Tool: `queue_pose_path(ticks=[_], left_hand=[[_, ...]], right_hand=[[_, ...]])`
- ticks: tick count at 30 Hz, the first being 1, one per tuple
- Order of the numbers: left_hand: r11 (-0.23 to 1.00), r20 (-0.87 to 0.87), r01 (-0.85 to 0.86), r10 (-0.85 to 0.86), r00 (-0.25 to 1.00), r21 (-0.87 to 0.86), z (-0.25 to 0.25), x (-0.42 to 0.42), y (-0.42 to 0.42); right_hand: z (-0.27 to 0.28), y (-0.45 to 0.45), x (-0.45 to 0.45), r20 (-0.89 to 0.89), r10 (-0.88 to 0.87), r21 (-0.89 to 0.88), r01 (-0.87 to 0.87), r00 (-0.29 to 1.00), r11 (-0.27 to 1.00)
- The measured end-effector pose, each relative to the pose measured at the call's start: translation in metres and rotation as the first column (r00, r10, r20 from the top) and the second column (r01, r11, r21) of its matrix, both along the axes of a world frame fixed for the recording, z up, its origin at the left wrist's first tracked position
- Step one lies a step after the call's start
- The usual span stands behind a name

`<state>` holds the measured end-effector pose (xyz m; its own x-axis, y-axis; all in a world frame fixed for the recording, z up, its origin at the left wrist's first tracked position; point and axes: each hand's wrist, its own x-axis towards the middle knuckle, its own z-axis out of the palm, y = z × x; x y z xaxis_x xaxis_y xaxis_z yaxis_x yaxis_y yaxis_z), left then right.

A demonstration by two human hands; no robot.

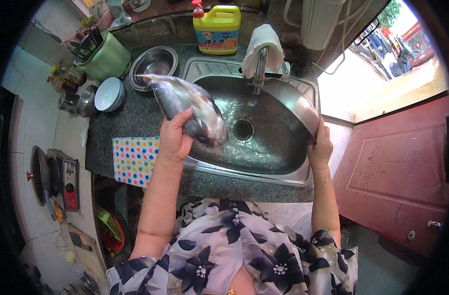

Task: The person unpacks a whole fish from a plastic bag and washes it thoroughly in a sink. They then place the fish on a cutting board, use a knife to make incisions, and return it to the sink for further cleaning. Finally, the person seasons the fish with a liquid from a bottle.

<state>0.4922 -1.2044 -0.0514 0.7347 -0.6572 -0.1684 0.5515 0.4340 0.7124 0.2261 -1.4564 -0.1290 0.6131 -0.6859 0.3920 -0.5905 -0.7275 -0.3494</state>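
Note:
My left hand [176,136] grips a whole silvery fish [189,107] by its body. The fish is held over the left rim of the steel sink [224,162], head towards the drain [243,130] and tail over the counter. At the sink's right side my right hand [320,142] holds a metal basin [294,101] by its edge, tipped on its side. Its fingers are partly hidden behind the basin. The bottom of the sink looks wet. Above it stands the faucet [260,66], with a white cloth [272,40] draped over it.
A round steel bowl [154,61] sits left of the sink, near stacked white bowls [108,94] and a green utensil holder [104,55]. Behind the sink stands a yellow detergent jug [217,31]. A dotted cloth [134,158] hangs over the counter's front edge. A red door [394,166] stands at right.

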Motion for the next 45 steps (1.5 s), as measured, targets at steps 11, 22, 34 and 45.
queue_pose_path(ticks=[11,22,34,45], left_hand=[[1.0,-0.014,0.008,-0.008,1.0,0.018,-0.005,-0.003,0.0],[0.995,-0.212,0.094,-0.098,0.972,-0.026,-0.03,-0.02,0.005],[0.953,-0.386,0.26,-0.301,0.872,-0.155,-0.071,-0.026,0.001],[0.796,0.16,0.362,-0.488,0.858,0.486,-0.064,0.043,0.007]], right_hand=[[-0.097,0.012,0.018,0.131,-0.166,0.84,-0.02,0.977,0.542],[-0.133,0.028,0.079,-0.057,-0.071,0.821,0.088,0.996,0.564],[-0.006,0.084,0.182,0.362,0.209,0.789,-0.418,0.908,0.449],[-0.053,0.08,0.184,0.563,-0.3,0.649,-0.637,0.77,-0.416]])
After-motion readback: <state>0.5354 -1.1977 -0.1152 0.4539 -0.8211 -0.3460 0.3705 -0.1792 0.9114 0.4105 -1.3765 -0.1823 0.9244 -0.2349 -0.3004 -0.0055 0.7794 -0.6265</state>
